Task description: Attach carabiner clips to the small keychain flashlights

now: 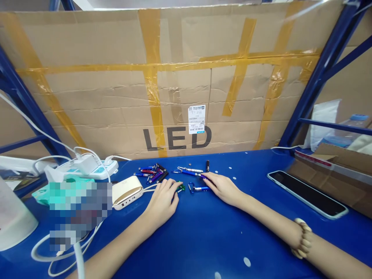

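Observation:
On the blue tabletop, my left hand (164,199) curls its fingers at a small green carabiner clip (181,188); whatever is fixed to the clip is hidden under the fingers. My right hand (222,188) pinches the dark end of a slim blue metal tube with a clip (190,173). Just below that tube lies a shorter blue tube with a carabiner (200,189), partly beside my right fingers. A silver tube (194,169) rests behind, and a small black tube (207,166) stands near it. Left of these is a pile of blue, red, purple and black tubes (152,173).
A white power bank (128,192) with a cable lies left of my left hand. Further left are a power strip (107,168), a teal packet (69,190) and a white container (13,217). A phone (308,194) and an open carton (328,174) are right; a large cardboard box (116,104) stands behind.

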`<state>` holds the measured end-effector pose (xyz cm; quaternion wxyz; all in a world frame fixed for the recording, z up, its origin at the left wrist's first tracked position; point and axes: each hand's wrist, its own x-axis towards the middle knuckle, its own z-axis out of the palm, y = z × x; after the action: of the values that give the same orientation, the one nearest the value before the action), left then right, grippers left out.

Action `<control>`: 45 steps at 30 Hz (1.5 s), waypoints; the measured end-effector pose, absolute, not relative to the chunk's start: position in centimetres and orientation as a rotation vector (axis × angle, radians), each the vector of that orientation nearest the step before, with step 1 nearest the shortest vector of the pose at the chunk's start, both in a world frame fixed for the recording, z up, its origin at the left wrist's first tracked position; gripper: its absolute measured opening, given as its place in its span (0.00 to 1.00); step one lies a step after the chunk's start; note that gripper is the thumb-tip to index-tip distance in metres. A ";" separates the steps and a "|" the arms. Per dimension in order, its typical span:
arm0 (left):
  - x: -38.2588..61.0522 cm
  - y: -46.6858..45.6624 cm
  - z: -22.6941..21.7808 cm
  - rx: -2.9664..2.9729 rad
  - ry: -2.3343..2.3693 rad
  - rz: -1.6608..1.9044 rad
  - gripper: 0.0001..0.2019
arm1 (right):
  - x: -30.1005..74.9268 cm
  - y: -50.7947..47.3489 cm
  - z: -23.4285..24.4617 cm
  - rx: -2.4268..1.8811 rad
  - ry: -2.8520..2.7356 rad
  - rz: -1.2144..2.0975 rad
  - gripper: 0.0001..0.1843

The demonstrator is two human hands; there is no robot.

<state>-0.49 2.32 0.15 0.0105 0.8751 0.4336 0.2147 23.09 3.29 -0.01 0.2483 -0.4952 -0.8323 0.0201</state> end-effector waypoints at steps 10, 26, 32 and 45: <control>-0.8 1.8 -0.5 2.751 1.407 0.805 0.15 | 22.9 3.2 3.6 -1.618 -2.035 0.154 0.19; -0.9 2.2 0.6 2.547 1.330 0.625 0.05 | 25.2 2.9 2.0 -1.407 -2.368 0.197 0.16; -0.8 2.1 1.0 2.598 1.170 0.527 0.06 | 25.6 3.3 1.5 -1.310 -2.377 0.181 0.18; -0.8 2.0 0.3 2.681 1.113 0.636 0.06 | 25.7 3.3 2.4 -1.218 -2.551 0.137 0.16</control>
<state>-0.80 2.04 0.34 0.0847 0.8989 0.3732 0.2133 25.72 3.30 2.41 0.1548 -0.4252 -0.8905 0.0477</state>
